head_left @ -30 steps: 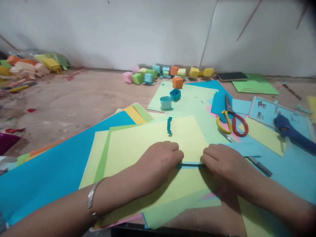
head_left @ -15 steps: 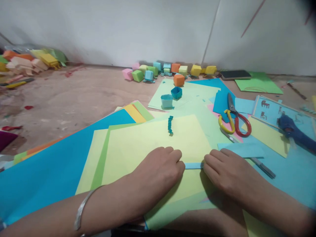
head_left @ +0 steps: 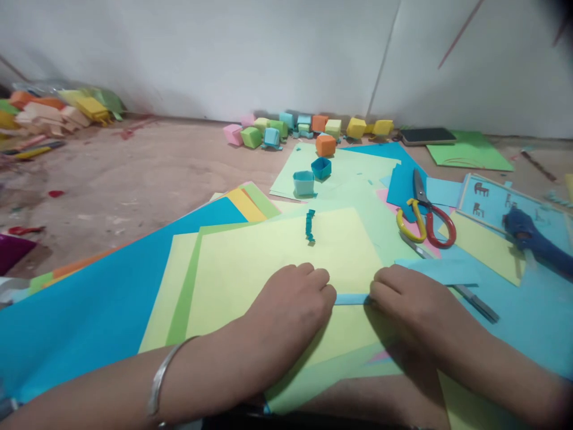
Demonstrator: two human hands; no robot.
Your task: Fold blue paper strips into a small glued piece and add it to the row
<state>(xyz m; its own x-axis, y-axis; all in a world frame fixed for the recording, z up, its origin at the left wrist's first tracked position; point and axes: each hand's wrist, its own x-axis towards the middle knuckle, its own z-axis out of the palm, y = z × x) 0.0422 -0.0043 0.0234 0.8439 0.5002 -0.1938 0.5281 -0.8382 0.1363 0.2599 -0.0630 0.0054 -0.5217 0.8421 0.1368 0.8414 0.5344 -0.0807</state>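
Note:
A narrow light-blue paper strip (head_left: 353, 299) lies between my two hands, over a pale yellow sheet (head_left: 250, 263). My left hand (head_left: 293, 304) is closed on the strip's left end, its knuckles up and fingertips hidden. At the other end my right hand (head_left: 407, 304) is closed on the strip in the same way. Just beyond them stands a small folded teal paper piece (head_left: 309, 226). Farther off are an open light-blue paper box (head_left: 304, 183) and a darker blue one (head_left: 321, 168).
Scissors (head_left: 425, 209) with yellow and red handles lie to the right, near a grey cutter (head_left: 477, 303) and a blue glue gun (head_left: 535, 236). Several small paper cubes (head_left: 271, 137) line the wall, beside a dark phone (head_left: 427, 137). Large coloured sheets (head_left: 111, 286) spread leftward.
Both hands stay on the strip, almost unmoved. My right hand has shifted slightly, and the view has moved a little.

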